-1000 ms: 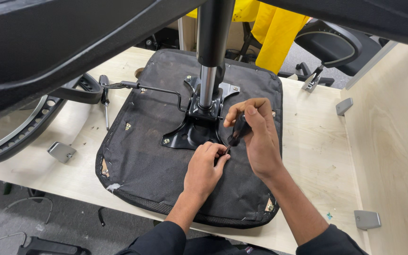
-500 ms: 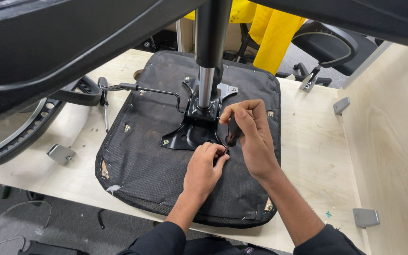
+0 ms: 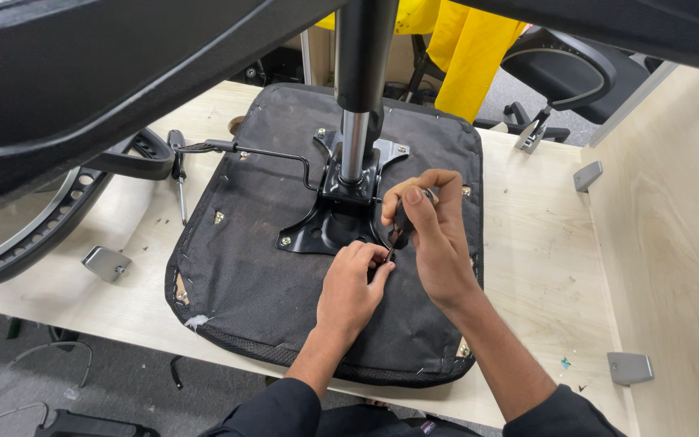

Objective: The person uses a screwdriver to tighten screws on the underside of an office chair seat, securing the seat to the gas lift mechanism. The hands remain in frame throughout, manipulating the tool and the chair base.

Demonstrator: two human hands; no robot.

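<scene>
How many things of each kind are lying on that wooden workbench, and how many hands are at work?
Hands: 2, left hand and right hand
Upturned black seat cushion: 1
Black metal mounting plate: 1
Grey metal brackets: 3 ()
Screwdriver lying on the workbench: 1
Total: 8

Single head-worn view, looking steeply down and forward from close above the left hand (image 3: 351,291) and right hand (image 3: 434,235), taking in the desk (image 3: 535,267) beyond and beside them.
</scene>
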